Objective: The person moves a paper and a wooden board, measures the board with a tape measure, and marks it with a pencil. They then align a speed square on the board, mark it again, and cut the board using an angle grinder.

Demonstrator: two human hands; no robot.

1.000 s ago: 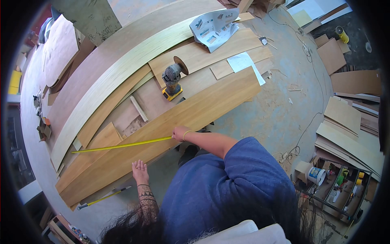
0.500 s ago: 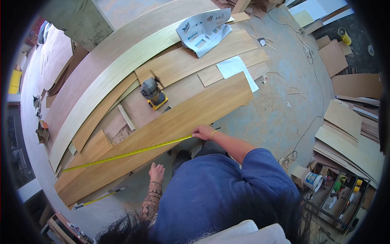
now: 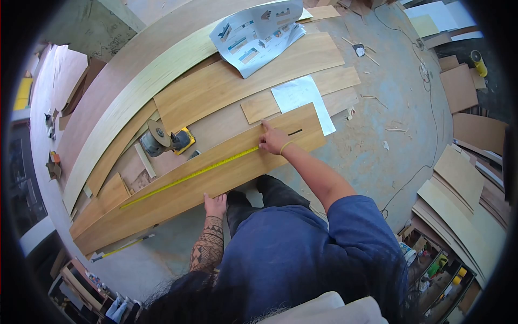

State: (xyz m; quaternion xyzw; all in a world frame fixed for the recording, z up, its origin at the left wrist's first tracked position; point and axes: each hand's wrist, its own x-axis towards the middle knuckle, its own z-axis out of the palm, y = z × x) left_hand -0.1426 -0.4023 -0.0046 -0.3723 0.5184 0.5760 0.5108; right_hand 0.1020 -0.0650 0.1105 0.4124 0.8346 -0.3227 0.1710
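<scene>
A long wooden plank [image 3: 237,178] lies slantwise in front of me across other boards. Along it stretches a yellow tape measure [image 3: 199,171], its blade running from the plank's left part up to my right hand [image 3: 274,140]. That hand pinches the blade's end against the plank, with the index finger reaching toward the far edge. My left hand [image 3: 216,205] grips the plank's near edge, thumb and fingertips right at the rim. A thin dark pencil-like stick [image 3: 295,132] lies on the plank just right of my right hand.
Beyond the plank stands a yellow-and-black power tool [image 3: 167,141] with a round disc. Printed plan sheets [image 3: 259,40] and a white paper [image 3: 302,94] lie on more boards. Stacked panels [image 3: 458,200] and an open toolbox [image 3: 437,270] are at right; a cable [image 3: 426,156] crosses the floor.
My right hand has moved up onto the plank, bringing the tape blade toward the plank's middle. My left hand has gone from hanging free to the near edge. The view has shifted.
</scene>
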